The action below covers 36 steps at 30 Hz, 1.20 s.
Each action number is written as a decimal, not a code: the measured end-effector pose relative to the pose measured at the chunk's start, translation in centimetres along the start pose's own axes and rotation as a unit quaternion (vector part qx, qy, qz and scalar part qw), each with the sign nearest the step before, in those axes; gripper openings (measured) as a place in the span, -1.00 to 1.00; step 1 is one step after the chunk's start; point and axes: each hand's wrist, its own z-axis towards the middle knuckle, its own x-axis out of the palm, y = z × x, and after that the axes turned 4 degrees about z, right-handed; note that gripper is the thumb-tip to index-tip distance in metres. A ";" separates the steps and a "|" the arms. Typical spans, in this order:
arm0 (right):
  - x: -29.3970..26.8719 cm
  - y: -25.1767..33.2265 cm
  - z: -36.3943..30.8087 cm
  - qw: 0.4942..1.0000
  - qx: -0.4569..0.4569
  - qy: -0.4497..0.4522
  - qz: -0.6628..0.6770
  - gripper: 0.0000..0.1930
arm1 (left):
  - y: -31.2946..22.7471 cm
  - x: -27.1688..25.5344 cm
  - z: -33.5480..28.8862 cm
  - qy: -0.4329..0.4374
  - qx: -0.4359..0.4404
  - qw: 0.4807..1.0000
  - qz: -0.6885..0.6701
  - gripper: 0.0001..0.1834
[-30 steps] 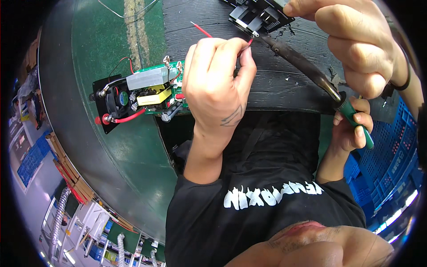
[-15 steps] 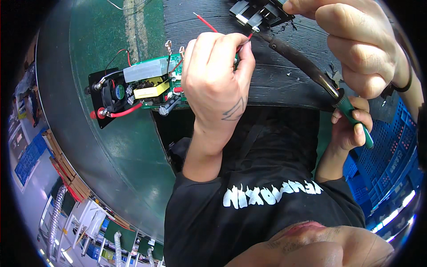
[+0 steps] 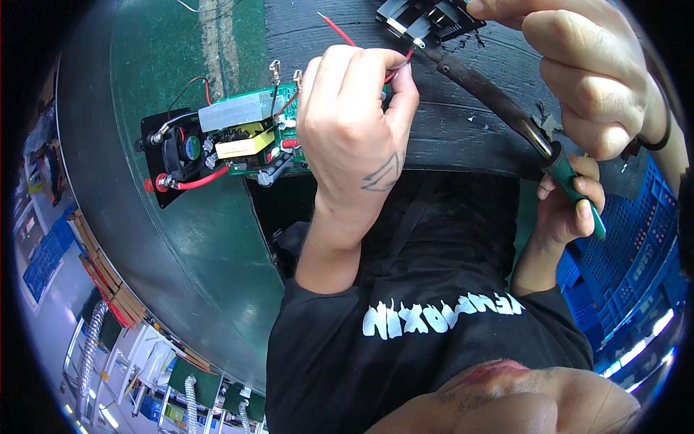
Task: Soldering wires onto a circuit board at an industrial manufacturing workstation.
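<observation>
Dark work mat (image 3: 463,137) over a green bench top (image 3: 181,239), far side of the scene. At the far middle, red wire (image 3: 338,27), its stripped end brought to a black socket part (image 3: 426,18) right at the far edge. Pinched there by the left hand (image 3: 354,123), thumb and forefinger closed narrow on the wire, other fingers curled in. Touching the same joint, or just short of it: the tip of a soldering iron (image 3: 484,87), slanting in from the near right. Green handle wrapped tight in the right hand (image 3: 567,199), low on the right. Steadying the socket part from the far right, another hand (image 3: 578,65), large and close to the camera, fingers bent over it; whose, cannot tell.

Judged for a sound joint: keep the wire end still against the terminal, heat both together, hold the pinch until the solder sets, keep fingertips clear of the hot tip.

Left of the left hand, touching it: a green circuit board (image 3: 246,141) with fan, yellow transformer and red lead. Further right, blue crates (image 3: 636,239).
</observation>
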 end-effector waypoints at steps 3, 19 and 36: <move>0.1 -0.1 -0.1 1.000 0.004 -0.003 0.007 -0.65 | -0.1 0.0 -0.1 0.004 -0.008 1.000 -0.003 -0.88; 0.3 0.0 0.6 0.999 -0.002 -0.007 0.037 -0.64 | 0.4 0.5 1.0 -0.009 0.023 1.000 0.002 -0.89; 0.0 -0.6 0.8 0.999 -0.010 0.003 0.041 -0.61 | 0.5 1.0 1.5 -0.012 0.025 0.999 -0.018 -0.84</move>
